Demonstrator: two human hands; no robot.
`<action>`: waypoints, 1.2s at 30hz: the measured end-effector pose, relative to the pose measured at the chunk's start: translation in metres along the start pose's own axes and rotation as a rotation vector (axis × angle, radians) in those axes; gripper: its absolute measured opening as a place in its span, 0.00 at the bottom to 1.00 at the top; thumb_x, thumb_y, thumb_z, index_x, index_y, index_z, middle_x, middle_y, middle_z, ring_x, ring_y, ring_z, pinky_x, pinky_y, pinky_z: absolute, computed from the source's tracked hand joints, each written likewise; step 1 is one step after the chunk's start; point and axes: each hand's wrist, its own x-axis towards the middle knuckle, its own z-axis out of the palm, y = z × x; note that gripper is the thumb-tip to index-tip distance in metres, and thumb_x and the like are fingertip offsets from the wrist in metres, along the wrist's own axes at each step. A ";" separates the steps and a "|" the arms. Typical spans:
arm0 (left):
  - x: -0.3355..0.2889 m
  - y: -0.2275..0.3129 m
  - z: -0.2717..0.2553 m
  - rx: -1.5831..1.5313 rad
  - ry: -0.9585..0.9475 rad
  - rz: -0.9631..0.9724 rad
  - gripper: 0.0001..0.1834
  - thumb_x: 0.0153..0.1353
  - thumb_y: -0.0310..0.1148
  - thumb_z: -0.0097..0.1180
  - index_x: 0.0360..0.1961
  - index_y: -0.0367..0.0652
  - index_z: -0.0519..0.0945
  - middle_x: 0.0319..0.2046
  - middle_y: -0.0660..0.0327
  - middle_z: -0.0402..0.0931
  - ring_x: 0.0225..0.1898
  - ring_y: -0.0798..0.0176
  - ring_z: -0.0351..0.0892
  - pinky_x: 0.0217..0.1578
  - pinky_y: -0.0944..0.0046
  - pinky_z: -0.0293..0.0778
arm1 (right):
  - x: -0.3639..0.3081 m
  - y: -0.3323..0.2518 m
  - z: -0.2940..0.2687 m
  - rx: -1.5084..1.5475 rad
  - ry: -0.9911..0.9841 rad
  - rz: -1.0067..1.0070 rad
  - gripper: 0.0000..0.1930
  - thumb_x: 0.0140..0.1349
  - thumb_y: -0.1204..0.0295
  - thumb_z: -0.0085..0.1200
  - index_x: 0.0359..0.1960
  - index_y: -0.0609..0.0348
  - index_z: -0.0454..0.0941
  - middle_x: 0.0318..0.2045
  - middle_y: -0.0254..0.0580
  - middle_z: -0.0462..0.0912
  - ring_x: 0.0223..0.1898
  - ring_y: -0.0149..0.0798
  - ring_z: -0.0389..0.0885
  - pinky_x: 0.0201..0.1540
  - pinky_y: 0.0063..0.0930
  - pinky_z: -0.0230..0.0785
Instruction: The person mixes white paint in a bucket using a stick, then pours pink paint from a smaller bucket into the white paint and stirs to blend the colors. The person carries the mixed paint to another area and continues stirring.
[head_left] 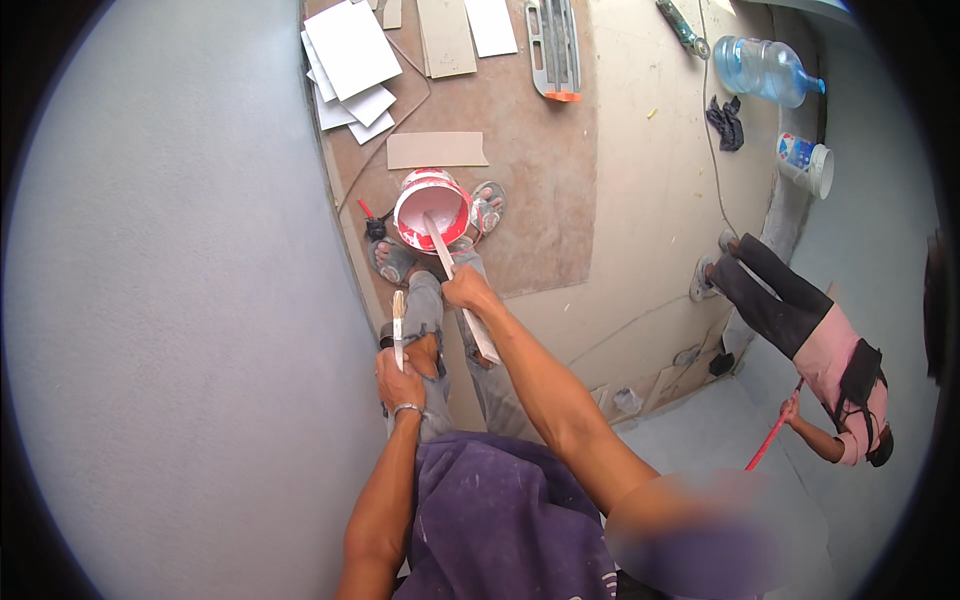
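A flat wooden stick (441, 248) is in the grip of my right hand (468, 288). Its far end reaches down into a red and white bucket (408, 213), against whitish-pink material inside. The stick's near end sticks out behind my fist, above my knee. My left hand (398, 382) is closed around the handle of a paintbrush (398, 318), bristles pointing up and away from me. That hand is close to my left leg. The bucket stands on the floor between my sandalled feet.
A tile piece (437, 150) lies just beyond the bucket, with white tiles (352, 55) and a tile cutter (555, 50) farther off. A cable (712, 140) crosses the floor. A wall (180, 300) rises on the left. At right a co-worker (820, 350) holds a red pole.
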 end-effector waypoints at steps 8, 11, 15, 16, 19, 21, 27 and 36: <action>0.000 -0.007 0.006 -0.008 0.017 0.012 0.07 0.57 0.23 0.53 0.38 0.44 0.74 0.41 0.55 0.73 0.46 0.43 0.74 0.43 0.45 0.70 | -0.007 0.026 -0.029 1.453 -0.481 0.143 0.13 0.57 0.77 0.47 0.45 0.59 0.67 0.27 0.37 0.66 0.18 0.26 0.61 0.13 0.22 0.53; 0.000 -0.010 0.008 -0.006 0.024 0.013 0.07 0.57 0.23 0.53 0.38 0.44 0.74 0.40 0.54 0.73 0.46 0.43 0.74 0.43 0.46 0.70 | -0.022 0.020 -0.026 1.017 -0.220 0.016 0.19 0.57 0.76 0.48 0.52 0.61 0.70 0.31 0.42 0.72 0.22 0.33 0.70 0.17 0.27 0.62; 0.001 0.008 -0.001 -0.006 -0.004 0.004 0.07 0.57 0.23 0.53 0.38 0.44 0.74 0.40 0.54 0.73 0.46 0.43 0.74 0.44 0.46 0.70 | -0.011 0.020 0.001 -0.055 0.301 -0.058 0.27 0.57 0.70 0.52 0.61 0.64 0.70 0.42 0.65 0.82 0.47 0.57 0.84 0.49 0.51 0.75; 0.001 0.008 -0.002 -0.002 0.002 0.001 0.07 0.57 0.23 0.53 0.38 0.44 0.74 0.40 0.54 0.73 0.45 0.43 0.74 0.44 0.46 0.70 | -0.011 0.016 0.008 -0.136 0.319 -0.035 0.26 0.57 0.70 0.52 0.59 0.65 0.72 0.41 0.68 0.82 0.49 0.59 0.83 0.53 0.53 0.72; 0.001 0.014 -0.007 0.011 0.003 -0.011 0.07 0.57 0.23 0.53 0.38 0.44 0.74 0.40 0.54 0.73 0.45 0.43 0.74 0.44 0.45 0.70 | -0.007 0.006 0.009 -0.170 0.259 -0.110 0.23 0.57 0.71 0.51 0.55 0.64 0.74 0.37 0.63 0.83 0.43 0.59 0.84 0.46 0.52 0.75; 0.001 0.024 -0.013 0.019 -0.014 -0.024 0.07 0.57 0.23 0.53 0.38 0.44 0.74 0.40 0.54 0.73 0.46 0.43 0.75 0.44 0.45 0.70 | 0.000 0.001 -0.002 0.107 0.074 -0.061 0.21 0.57 0.73 0.50 0.54 0.62 0.73 0.35 0.56 0.81 0.33 0.51 0.81 0.33 0.43 0.75; 0.002 0.032 -0.023 -0.010 0.000 -0.055 0.08 0.56 0.21 0.53 0.37 0.43 0.73 0.40 0.55 0.74 0.46 0.43 0.74 0.43 0.45 0.69 | -0.010 -0.021 -0.045 1.219 -0.350 0.172 0.18 0.59 0.79 0.47 0.52 0.59 0.72 0.26 0.38 0.69 0.19 0.30 0.65 0.15 0.22 0.59; 0.003 0.038 -0.029 -0.022 -0.024 -0.087 0.08 0.55 0.20 0.53 0.37 0.42 0.73 0.41 0.54 0.74 0.45 0.42 0.74 0.43 0.45 0.69 | -0.013 -0.011 -0.007 -0.298 0.176 -0.052 0.33 0.54 0.71 0.54 0.64 0.67 0.66 0.49 0.69 0.79 0.39 0.59 0.84 0.42 0.42 0.78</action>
